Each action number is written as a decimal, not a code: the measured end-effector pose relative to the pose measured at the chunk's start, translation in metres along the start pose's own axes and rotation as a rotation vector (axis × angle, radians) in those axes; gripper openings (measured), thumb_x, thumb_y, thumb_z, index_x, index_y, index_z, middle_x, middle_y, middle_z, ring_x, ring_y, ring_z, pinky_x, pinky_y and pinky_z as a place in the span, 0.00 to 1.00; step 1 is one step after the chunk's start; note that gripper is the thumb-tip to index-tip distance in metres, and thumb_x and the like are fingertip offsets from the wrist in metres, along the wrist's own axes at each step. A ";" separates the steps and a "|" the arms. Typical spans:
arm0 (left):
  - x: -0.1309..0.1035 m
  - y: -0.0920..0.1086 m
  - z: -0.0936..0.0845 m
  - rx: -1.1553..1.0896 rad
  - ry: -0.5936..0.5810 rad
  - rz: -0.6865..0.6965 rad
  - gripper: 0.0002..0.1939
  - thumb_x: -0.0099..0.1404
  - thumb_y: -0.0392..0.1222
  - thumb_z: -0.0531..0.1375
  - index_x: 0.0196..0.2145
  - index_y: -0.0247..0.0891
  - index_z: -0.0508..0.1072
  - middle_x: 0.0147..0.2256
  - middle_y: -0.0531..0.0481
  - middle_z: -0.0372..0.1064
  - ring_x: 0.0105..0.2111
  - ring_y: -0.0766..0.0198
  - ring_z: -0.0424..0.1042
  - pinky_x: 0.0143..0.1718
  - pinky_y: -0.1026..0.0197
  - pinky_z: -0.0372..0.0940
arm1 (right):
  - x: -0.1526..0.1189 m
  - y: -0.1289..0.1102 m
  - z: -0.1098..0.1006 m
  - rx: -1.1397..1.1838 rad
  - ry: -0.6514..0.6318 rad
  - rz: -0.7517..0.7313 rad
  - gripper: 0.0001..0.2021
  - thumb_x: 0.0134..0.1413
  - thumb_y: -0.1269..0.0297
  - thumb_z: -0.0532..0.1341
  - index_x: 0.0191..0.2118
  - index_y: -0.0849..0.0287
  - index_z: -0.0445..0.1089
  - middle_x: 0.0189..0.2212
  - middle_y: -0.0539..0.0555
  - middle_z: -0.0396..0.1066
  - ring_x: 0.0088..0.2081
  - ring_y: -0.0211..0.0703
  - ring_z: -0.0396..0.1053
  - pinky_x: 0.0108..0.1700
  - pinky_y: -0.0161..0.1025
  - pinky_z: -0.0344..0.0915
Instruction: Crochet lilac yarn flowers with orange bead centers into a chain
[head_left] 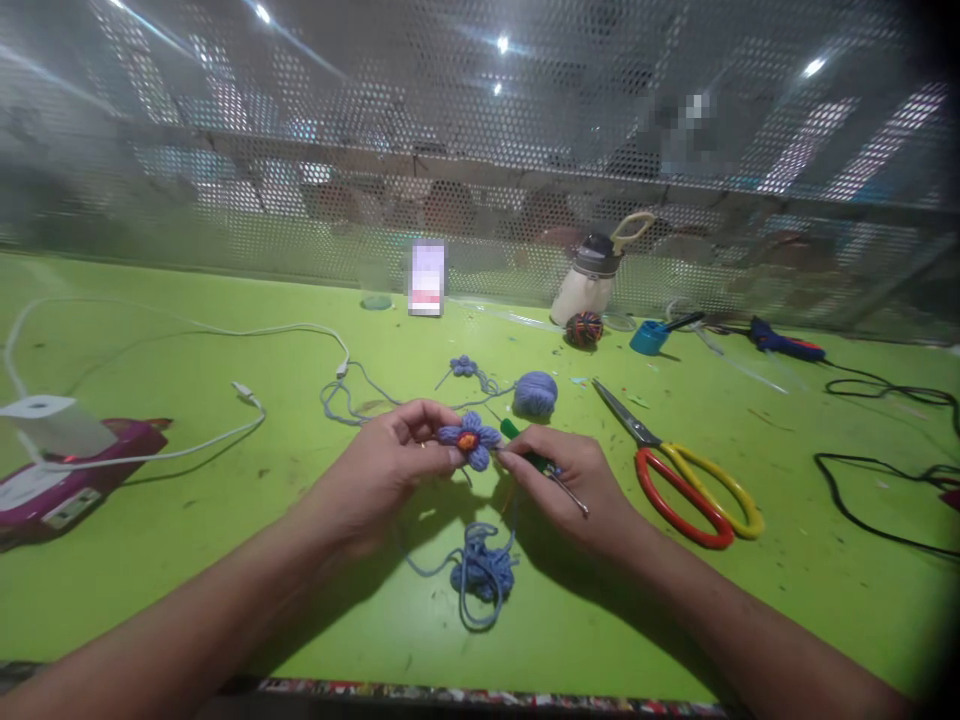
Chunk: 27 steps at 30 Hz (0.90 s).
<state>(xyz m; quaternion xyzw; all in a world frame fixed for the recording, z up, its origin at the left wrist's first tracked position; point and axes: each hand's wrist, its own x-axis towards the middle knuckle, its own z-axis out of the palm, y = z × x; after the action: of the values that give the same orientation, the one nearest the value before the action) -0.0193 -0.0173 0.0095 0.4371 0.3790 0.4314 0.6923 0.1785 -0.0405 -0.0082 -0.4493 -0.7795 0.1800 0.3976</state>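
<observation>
My left hand [401, 445] is closed, pinching a small blue crocheted flower [474, 458] with a red and orange centre between thumb and fingertips. Close by on the flower's right, my right hand [570, 475] has thumb and forefinger pressed together at the edge of a petal. A crochet hook [536, 459] with a green handle lies across that hand's fingers, its metal end slanting down to the right. Below the hands rests a loose tangle of blue yarn [484, 575]. Behind them are a blue yarn ball [535, 395] and another blue flower [463, 366].
Large scissors [682, 470] with red and yellow handles lie at the right. A bottle [589, 280], multicoloured yarn ball [584, 329], blue cup-like holder [649, 337] and glue gun [786, 340] stand farther back. A phone [427, 278] leans behind; a power strip [97, 480] with white cables is left.
</observation>
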 end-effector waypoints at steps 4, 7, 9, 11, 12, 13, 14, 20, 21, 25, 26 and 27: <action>0.002 -0.001 -0.001 -0.011 0.030 -0.062 0.10 0.50 0.29 0.69 0.29 0.33 0.73 0.31 0.50 0.74 0.28 0.71 0.69 0.31 0.67 0.61 | 0.002 0.008 -0.001 -0.024 -0.023 0.008 0.11 0.60 0.66 0.57 0.29 0.62 0.71 0.23 0.52 0.69 0.26 0.38 0.64 0.30 0.37 0.59; 0.002 -0.001 -0.001 -0.013 0.054 -0.094 0.08 0.52 0.30 0.69 0.28 0.32 0.72 0.30 0.51 0.73 0.25 0.73 0.65 0.26 0.69 0.59 | 0.003 0.013 -0.001 -0.058 -0.021 0.025 0.10 0.60 0.66 0.57 0.29 0.62 0.72 0.23 0.51 0.70 0.25 0.38 0.64 0.30 0.37 0.59; 0.002 0.000 -0.001 -0.022 0.083 -0.095 0.08 0.53 0.29 0.68 0.27 0.32 0.72 0.30 0.50 0.73 0.24 0.73 0.65 0.25 0.70 0.59 | 0.004 0.016 -0.003 -0.078 -0.017 0.057 0.11 0.60 0.66 0.57 0.29 0.62 0.72 0.22 0.52 0.70 0.25 0.38 0.64 0.30 0.37 0.60; 0.004 0.001 0.000 -0.049 0.110 -0.089 0.08 0.53 0.27 0.67 0.25 0.32 0.71 0.32 0.49 0.74 0.25 0.73 0.66 0.25 0.69 0.61 | 0.006 0.018 -0.007 -0.089 -0.005 0.111 0.09 0.59 0.65 0.58 0.31 0.62 0.74 0.25 0.53 0.73 0.27 0.40 0.68 0.32 0.39 0.62; 0.005 0.001 -0.001 -0.068 0.120 -0.087 0.08 0.52 0.27 0.67 0.25 0.32 0.71 0.33 0.48 0.74 0.26 0.72 0.67 0.26 0.69 0.62 | 0.007 0.018 -0.011 -0.091 0.013 0.140 0.08 0.59 0.64 0.59 0.34 0.61 0.74 0.28 0.55 0.75 0.30 0.42 0.70 0.33 0.40 0.64; 0.006 0.001 -0.001 -0.088 0.129 -0.084 0.08 0.53 0.26 0.67 0.24 0.33 0.71 0.35 0.47 0.74 0.27 0.72 0.68 0.27 0.69 0.63 | 0.007 0.017 -0.014 -0.088 0.047 0.166 0.08 0.58 0.64 0.60 0.36 0.61 0.75 0.32 0.56 0.77 0.33 0.45 0.72 0.36 0.42 0.66; 0.007 0.001 -0.002 -0.106 0.141 -0.085 0.09 0.53 0.26 0.67 0.24 0.33 0.71 0.36 0.47 0.75 0.28 0.71 0.69 0.28 0.68 0.64 | 0.007 0.015 -0.018 -0.074 0.097 0.184 0.08 0.58 0.63 0.61 0.39 0.60 0.75 0.36 0.58 0.77 0.37 0.47 0.73 0.39 0.44 0.68; 0.013 0.001 -0.007 -0.171 0.210 -0.105 0.08 0.55 0.26 0.66 0.25 0.33 0.71 0.32 0.47 0.74 0.30 0.68 0.71 0.30 0.68 0.66 | -0.011 -0.007 -0.026 0.445 0.145 0.141 0.12 0.63 0.62 0.57 0.50 0.50 0.73 0.40 0.54 0.78 0.42 0.45 0.75 0.45 0.45 0.72; 0.013 0.001 -0.008 -0.171 0.214 -0.103 0.08 0.55 0.26 0.65 0.24 0.33 0.72 0.31 0.48 0.73 0.29 0.68 0.71 0.29 0.68 0.66 | -0.015 -0.011 -0.025 0.493 0.077 0.130 0.12 0.64 0.63 0.57 0.49 0.50 0.74 0.38 0.54 0.78 0.40 0.45 0.75 0.43 0.43 0.72; 0.013 0.002 -0.008 -0.168 0.206 -0.103 0.08 0.56 0.27 0.65 0.22 0.33 0.72 0.27 0.49 0.72 0.27 0.69 0.70 0.27 0.69 0.64 | -0.022 -0.020 -0.015 0.343 -0.039 0.049 0.10 0.62 0.70 0.58 0.43 0.50 0.75 0.35 0.50 0.77 0.38 0.40 0.74 0.41 0.36 0.71; 0.013 0.003 -0.007 -0.170 0.199 -0.105 0.08 0.56 0.27 0.65 0.22 0.33 0.72 0.27 0.49 0.72 0.27 0.70 0.70 0.26 0.70 0.63 | -0.022 -0.021 -0.014 0.291 -0.030 0.025 0.11 0.62 0.71 0.58 0.43 0.50 0.75 0.35 0.49 0.77 0.37 0.39 0.74 0.41 0.35 0.70; 0.012 0.003 -0.007 -0.172 0.192 -0.110 0.08 0.57 0.27 0.65 0.22 0.33 0.72 0.26 0.49 0.72 0.26 0.70 0.70 0.25 0.70 0.63 | -0.021 -0.021 -0.013 0.256 -0.019 0.003 0.11 0.62 0.72 0.58 0.42 0.51 0.75 0.35 0.49 0.77 0.37 0.38 0.73 0.40 0.34 0.70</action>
<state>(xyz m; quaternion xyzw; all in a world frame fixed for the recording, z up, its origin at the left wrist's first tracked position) -0.0224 -0.0033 0.0084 0.3115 0.4286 0.4635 0.7103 0.1828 -0.0706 0.0031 -0.3946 -0.7532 0.2829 0.4438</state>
